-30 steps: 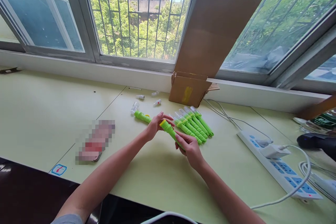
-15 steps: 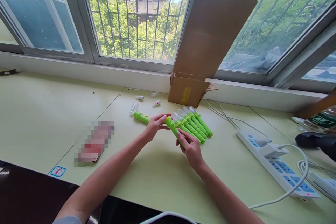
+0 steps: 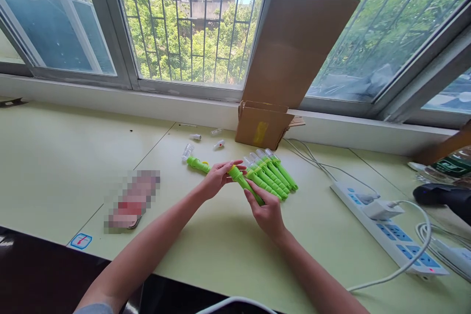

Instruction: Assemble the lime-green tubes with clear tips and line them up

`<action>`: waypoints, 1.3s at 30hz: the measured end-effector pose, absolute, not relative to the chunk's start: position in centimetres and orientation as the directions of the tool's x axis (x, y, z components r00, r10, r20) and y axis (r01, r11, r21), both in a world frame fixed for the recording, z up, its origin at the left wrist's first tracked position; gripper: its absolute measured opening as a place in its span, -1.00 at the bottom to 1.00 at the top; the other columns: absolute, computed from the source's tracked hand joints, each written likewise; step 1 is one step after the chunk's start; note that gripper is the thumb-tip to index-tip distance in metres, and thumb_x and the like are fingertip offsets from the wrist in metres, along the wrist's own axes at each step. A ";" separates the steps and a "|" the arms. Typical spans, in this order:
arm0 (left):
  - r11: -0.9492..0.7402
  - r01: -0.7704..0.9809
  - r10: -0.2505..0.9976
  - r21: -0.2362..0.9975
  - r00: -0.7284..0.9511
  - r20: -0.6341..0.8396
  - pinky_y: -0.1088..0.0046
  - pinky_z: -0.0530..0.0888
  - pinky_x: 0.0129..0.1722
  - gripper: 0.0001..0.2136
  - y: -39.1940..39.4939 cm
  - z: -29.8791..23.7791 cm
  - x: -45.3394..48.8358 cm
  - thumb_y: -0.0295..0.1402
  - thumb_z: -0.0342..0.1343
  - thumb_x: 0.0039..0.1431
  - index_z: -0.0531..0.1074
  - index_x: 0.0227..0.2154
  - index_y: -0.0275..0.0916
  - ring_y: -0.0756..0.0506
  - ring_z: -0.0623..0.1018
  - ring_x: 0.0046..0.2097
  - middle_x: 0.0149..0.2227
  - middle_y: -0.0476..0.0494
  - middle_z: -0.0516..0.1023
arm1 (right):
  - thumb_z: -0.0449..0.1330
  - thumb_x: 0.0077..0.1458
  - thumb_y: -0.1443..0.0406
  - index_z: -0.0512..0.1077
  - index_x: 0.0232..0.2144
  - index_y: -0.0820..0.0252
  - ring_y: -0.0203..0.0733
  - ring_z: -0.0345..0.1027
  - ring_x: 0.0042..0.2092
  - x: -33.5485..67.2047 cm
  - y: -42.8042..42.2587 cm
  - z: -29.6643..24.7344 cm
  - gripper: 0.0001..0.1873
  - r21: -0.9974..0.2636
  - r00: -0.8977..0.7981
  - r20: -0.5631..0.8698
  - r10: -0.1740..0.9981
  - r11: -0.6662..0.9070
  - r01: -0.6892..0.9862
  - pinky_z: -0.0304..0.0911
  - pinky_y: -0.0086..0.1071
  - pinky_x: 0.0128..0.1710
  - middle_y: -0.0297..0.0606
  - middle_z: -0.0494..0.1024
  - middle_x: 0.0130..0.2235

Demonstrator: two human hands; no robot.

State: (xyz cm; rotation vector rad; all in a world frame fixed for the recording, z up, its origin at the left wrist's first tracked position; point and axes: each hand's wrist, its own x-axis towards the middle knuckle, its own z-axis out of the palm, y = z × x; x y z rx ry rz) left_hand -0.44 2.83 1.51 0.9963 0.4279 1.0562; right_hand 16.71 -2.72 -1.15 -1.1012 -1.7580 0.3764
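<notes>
A green plastic tube (image 3: 243, 182) with a screw-threaded top and a yellow ring lies slanted between my two hands. My left hand (image 3: 219, 176) holds its upper end, thumb near the yellow ring and some fingers stretched out behind. Around the lower part, my right hand (image 3: 268, 210) is closed, hiding some of the tube. Just right of it, several green tubes with clear caps (image 3: 274, 176) lie side by side. Left of my left hand, another green tube (image 3: 198, 164) rests on the table with a clear cap (image 3: 188, 152) by its threaded end.
Small white pieces (image 3: 219, 144) and a clear one (image 3: 217, 131) lie behind my hands. A cardboard box (image 3: 261, 127) stands against the window wall. A blurred-out phone (image 3: 134, 201) is at left. A power strip (image 3: 390, 235) with cables occupies the right side of the table (image 3: 206, 250).
The green tube has tilted flatter and its top has shifted slightly left. My right hand's grip has changed, with its fingers now extended along the tube.
</notes>
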 end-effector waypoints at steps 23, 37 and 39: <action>0.200 -0.559 0.874 0.804 0.473 0.111 0.14 0.32 0.04 -0.67 2.4 1.4 0.3 -0.19 0.07 0.14 0.44 -0.11 -0.30 -0.27 0.37 0.11 -0.05 -0.33 0.48 | 0.15 0.05 0.06 0.48 -0.06 0.22 -0.34 0.07 -0.60 15.9 -3.4 -0.3 -0.51 -0.953 -0.006 0.203 0.979 0.199 0.230 0.08 -0.41 -0.61 -0.37 0.31 -0.61; 0.226 -0.570 0.863 0.790 0.494 0.110 0.18 0.35 0.01 -0.73 2.2 1.8 0.3 -0.24 0.08 0.14 0.43 -0.17 -0.30 -0.24 0.39 0.09 -0.11 -0.28 0.50 | 0.25 -0.07 0.05 0.43 -0.05 0.17 -0.46 -0.09 -0.63 16.1 -3.2 0.2 -0.46 -0.969 -0.153 -0.139 0.978 -0.166 -0.184 -0.31 -0.54 -0.72 -0.44 0.18 -0.62; 0.227 -0.567 0.865 0.792 0.491 0.104 0.20 0.36 0.00 -0.74 2.2 1.7 0.3 -0.26 0.10 0.13 0.43 -0.17 -0.29 -0.22 0.40 0.07 -0.12 -0.26 0.50 | 0.23 -0.03 0.06 0.41 -0.05 0.17 -0.49 -0.19 -0.65 16.2 -3.1 0.4 -0.49 -0.956 -0.202 -0.161 0.966 -0.204 -0.211 -0.36 -0.53 -0.72 -0.45 0.20 -0.61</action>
